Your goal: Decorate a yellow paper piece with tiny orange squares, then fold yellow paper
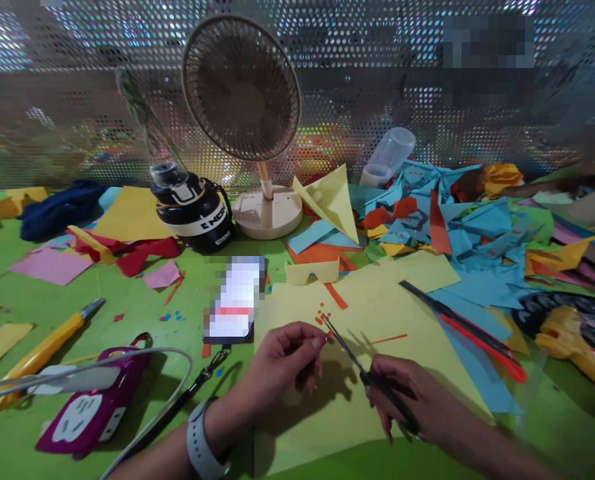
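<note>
My right hand (402,393) grips a pair of scissors (357,363) with dark handles, its blades pointing up and left. Near the blade tips, my left hand (290,353) pinches a small orange paper piece (329,335) between thumb and forefinger. Tiny orange paper bits (321,313) lie just beyond the tips on a large pale yellow sheet (317,427) beneath both hands. A thin orange strip (392,339) rests on that sheet to the right, and folded yellow paper (312,271) stands at its far edge.
A phone (234,300) lies left of the sheet, near a purple power strip (97,407) and a yellow cutter (47,357). Behind stand a black bottle (194,210) and a fan (266,213). A red-and-black cutter (470,327) and heaped blue paper (457,220) lie right.
</note>
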`<move>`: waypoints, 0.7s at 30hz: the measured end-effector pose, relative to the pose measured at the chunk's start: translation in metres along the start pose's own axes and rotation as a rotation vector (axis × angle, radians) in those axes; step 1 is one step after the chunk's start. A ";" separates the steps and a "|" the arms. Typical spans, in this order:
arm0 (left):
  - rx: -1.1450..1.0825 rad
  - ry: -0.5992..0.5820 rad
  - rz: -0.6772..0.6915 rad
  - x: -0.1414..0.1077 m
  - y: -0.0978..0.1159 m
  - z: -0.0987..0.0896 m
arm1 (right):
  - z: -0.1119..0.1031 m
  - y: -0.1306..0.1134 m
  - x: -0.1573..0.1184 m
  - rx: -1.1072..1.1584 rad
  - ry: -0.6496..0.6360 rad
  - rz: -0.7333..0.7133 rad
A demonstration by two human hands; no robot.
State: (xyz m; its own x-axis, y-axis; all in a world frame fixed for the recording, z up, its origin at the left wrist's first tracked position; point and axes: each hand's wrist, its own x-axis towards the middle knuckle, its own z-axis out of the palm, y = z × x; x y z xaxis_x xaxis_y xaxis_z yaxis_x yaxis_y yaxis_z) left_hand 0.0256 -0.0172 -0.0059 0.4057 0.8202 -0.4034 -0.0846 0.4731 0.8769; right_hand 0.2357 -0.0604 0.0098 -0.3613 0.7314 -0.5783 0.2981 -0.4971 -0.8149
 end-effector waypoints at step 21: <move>-0.031 -0.075 -0.026 0.001 -0.002 0.001 | 0.000 0.005 0.001 0.074 -0.039 -0.043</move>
State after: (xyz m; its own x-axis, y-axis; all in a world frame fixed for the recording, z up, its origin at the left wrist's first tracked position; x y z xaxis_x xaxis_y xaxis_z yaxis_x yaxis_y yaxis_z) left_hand 0.0267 -0.0177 -0.0077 0.4754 0.7815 -0.4039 -0.1011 0.5046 0.8574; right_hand 0.2367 -0.0627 0.0053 -0.4066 0.7351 -0.5424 0.2158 -0.4996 -0.8389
